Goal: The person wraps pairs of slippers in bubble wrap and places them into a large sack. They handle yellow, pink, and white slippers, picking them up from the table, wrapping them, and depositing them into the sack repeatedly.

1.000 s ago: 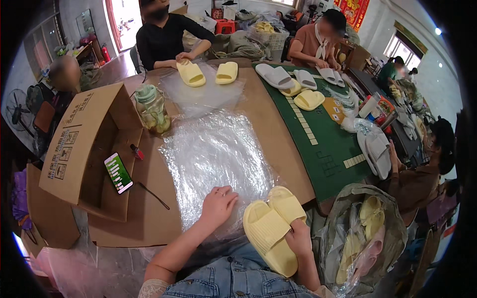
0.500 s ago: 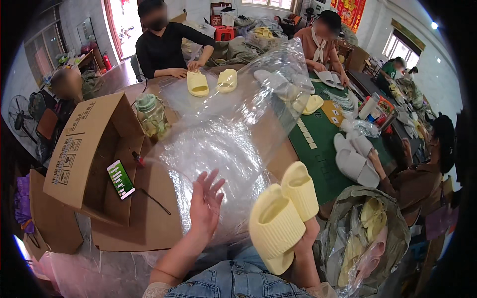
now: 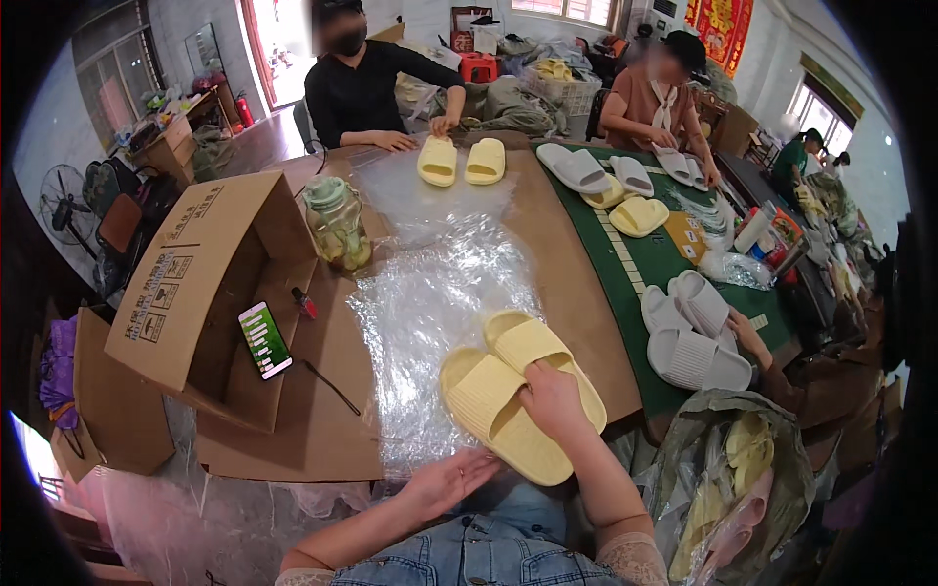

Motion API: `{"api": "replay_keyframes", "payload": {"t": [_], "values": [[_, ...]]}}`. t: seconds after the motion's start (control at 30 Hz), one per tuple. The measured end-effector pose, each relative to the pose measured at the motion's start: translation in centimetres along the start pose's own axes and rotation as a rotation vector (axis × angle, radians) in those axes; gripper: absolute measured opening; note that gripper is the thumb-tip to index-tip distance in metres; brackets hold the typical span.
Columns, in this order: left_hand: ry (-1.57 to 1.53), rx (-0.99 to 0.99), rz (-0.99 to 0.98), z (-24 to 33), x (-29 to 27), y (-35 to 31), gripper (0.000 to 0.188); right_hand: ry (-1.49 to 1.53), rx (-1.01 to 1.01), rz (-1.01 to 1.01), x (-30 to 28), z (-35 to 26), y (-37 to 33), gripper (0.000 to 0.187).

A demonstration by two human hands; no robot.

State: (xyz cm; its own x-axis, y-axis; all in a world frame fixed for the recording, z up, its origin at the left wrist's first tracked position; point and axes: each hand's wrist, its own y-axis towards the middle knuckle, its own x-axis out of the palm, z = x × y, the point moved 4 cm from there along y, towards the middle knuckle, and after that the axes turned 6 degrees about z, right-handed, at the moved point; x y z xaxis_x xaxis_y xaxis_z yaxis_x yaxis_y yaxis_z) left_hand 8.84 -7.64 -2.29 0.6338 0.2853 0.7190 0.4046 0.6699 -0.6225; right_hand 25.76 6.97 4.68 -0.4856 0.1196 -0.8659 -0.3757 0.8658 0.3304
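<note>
A: Yellow slippers pos.?
B: Over clear film; R hand grips pair, L hand empty, fingers extended, nr heel.
A: Risk?
B: One-hand hold, so 1 could poss. twist loose, maybe drag film.

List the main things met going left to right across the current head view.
Crumpled purple bundle, brown cardboard box, clear round jar with green lid, pale yellow ribbed slippers in the wearer's right hand, olive-green sack.

We see two pale yellow, ribbed-strap slippers side by side, toes angled up-left, over shiny, crinkled clear plastic sheeting.
</note>
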Motion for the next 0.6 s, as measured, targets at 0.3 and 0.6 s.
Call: {"api": "replay_keyframes", "payload": {"t": [0.3, 0.6], "values": [[2.069, 1.298, 0.179, 13.6, 3.7, -5.1, 0.068, 0.015, 0.039, 0.000, 0.0, 1.7, -1.3, 0.017], [2.257, 0.790, 0.346, 13.5, 0.0, -0.7, 0.112, 0.199, 0.338, 0.285, -4.4, 3.9, -7.6, 0.016]]}}
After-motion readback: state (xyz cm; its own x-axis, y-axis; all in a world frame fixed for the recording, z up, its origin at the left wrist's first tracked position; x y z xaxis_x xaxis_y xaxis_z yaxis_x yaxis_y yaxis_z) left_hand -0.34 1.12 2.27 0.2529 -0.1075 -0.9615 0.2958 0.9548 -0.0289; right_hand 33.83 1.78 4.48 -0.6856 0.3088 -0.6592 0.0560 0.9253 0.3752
